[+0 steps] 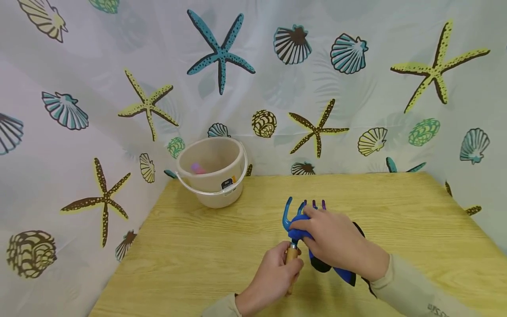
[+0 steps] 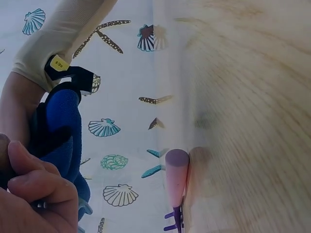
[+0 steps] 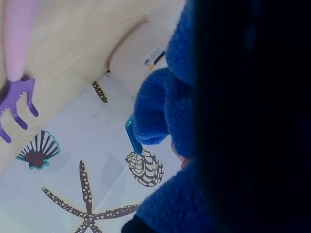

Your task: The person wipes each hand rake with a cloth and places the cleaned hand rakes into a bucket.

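My left hand (image 1: 273, 269) grips the wooden handle of a small hand rake (image 1: 292, 255) with blue tines, which point away from me. Around the rake's head my right hand (image 1: 336, 237) holds a fuzzy blue cloth (image 1: 300, 227) with black edging, bunched over the base of the tines. Loose folds of the cloth hang below the right hand, and in the right wrist view the blue cloth (image 3: 154, 107) and a dark area cover much of the picture. Beyond the right hand lies a second hand rake (image 2: 176, 177), purple with a pink handle, mostly hidden in the head view.
A beige bucket (image 1: 215, 200) with a white handle stands at the back left of the wooden table (image 1: 206, 259). Something pink and purple (image 1: 198, 168) shows inside it, blurred. A curtain (image 1: 245, 101) printed with shells and starfish hangs behind and at both sides.
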### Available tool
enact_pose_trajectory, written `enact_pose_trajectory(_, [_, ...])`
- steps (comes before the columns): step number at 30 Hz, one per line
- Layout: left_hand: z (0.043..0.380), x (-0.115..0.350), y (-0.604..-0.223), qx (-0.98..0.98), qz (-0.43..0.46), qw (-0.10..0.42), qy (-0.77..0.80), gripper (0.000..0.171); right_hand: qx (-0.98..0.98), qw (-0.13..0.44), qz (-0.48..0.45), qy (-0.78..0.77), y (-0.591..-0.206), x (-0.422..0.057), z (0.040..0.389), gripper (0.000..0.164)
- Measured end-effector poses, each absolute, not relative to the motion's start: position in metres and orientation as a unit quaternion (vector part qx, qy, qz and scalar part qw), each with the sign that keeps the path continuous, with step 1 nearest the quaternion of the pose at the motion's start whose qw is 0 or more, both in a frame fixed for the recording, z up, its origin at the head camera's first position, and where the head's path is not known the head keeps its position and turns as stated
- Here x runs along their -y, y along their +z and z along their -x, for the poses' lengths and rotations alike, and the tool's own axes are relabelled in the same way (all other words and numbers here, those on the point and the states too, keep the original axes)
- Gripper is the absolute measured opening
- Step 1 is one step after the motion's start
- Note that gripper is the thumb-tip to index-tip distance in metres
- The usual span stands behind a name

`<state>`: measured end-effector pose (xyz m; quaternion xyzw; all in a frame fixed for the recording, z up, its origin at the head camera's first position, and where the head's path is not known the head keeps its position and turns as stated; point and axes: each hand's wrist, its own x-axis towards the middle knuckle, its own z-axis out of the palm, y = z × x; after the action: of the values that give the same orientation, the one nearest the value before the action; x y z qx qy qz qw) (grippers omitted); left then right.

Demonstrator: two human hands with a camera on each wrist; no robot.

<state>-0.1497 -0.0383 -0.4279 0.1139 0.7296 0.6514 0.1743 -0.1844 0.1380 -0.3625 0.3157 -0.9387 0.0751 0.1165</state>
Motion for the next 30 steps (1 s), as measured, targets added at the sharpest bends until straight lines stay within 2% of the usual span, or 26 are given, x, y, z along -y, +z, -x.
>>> enact_pose_trajectory(4, [0.151, 0.040, -0.427, -0.741, -0.125, 0.174, 0.636, 0.018, 0.939, 0.096, -0.321, 0.079, -0.352, -0.137, 0.188, 0.026])
enact_pose_trajectory(11, [0.149, 0.035, -0.425, -0.715, -0.127, 0.216, 0.653, 0.013, 0.941, 0.081, -0.321, 0.067, -0.344, -0.135, 0.194, 0.025])
enact_pose_trajectory(21, [0.149, 0.034, -0.426, -0.709, -0.090, 0.180, 0.676, 0.020, 0.954, 0.048, -0.292, 0.054, -0.347, -0.154, 0.182, 0.026])
enact_pose_trajectory(26, [0.147, 0.033, -0.429, -0.708, -0.108, 0.193, 0.671, 0.016, 0.954, 0.045, -0.289, 0.065, -0.350, -0.154, 0.179, 0.026])
enact_pose_trajectory(30, [0.146, 0.032, -0.431, -0.711, -0.129, 0.204, 0.660, 0.015, 0.946, 0.066, -0.307, 0.083, -0.352, -0.143, 0.177, 0.028])
